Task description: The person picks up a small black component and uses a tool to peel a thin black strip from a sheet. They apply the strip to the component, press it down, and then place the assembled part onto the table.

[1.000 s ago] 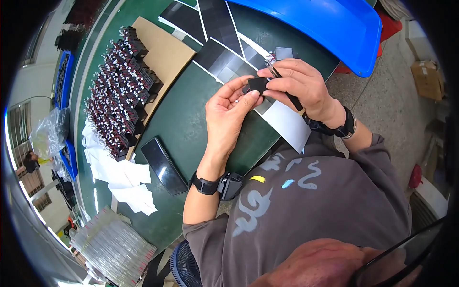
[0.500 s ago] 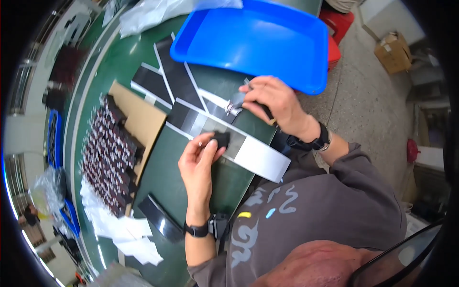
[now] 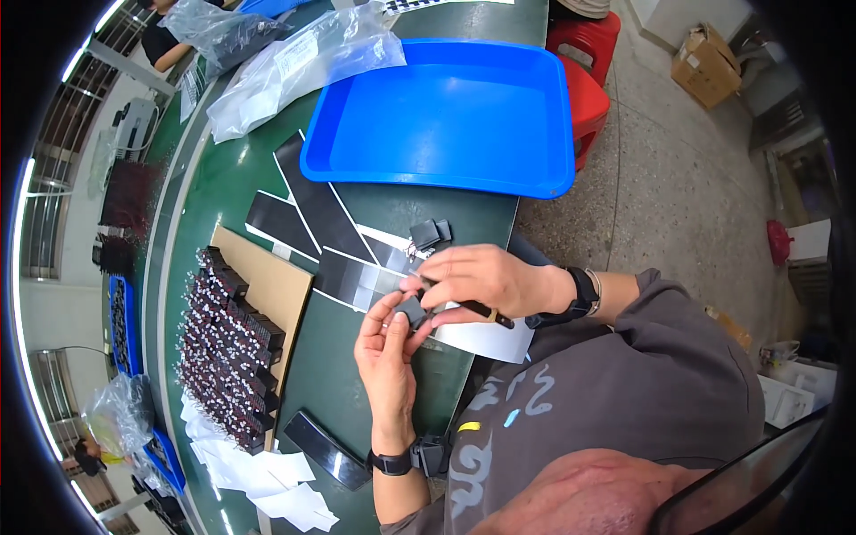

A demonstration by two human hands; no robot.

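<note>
My left hand (image 3: pixel 386 361) pinches a small black square block (image 3: pixel 412 310) between thumb and fingers. Close against it is my right hand (image 3: pixel 490 283), its fingertips at the block's upper edge. A slim dark tool with a brass-coloured part (image 3: pixel 487 313) is held under the right hand's fingers; its tip is hidden. Below both hands lies a strip with black, grey and white sections (image 3: pixel 352 278), its white end (image 3: pixel 495 342) towards me. Just beyond the right hand, several small black blocks (image 3: pixel 431 234) with thin wire ends rest beside the dark sheets.
At the far side stands a blue tray (image 3: pixel 446 116), with a clear plastic bag (image 3: pixel 299 67) over its left corner. Cardboard (image 3: pixel 267 263) on the left carries many wired black blocks (image 3: pixel 223 357). White papers (image 3: pixel 259 473) and a glossy dark panel (image 3: pixel 327 448) lie nearer. A red stool (image 3: pixel 584 94) stands beyond the table.
My right hand has come from the small blocks near the tray back to the block in my left hand. The whole view has shifted, so the table appears lower.
</note>
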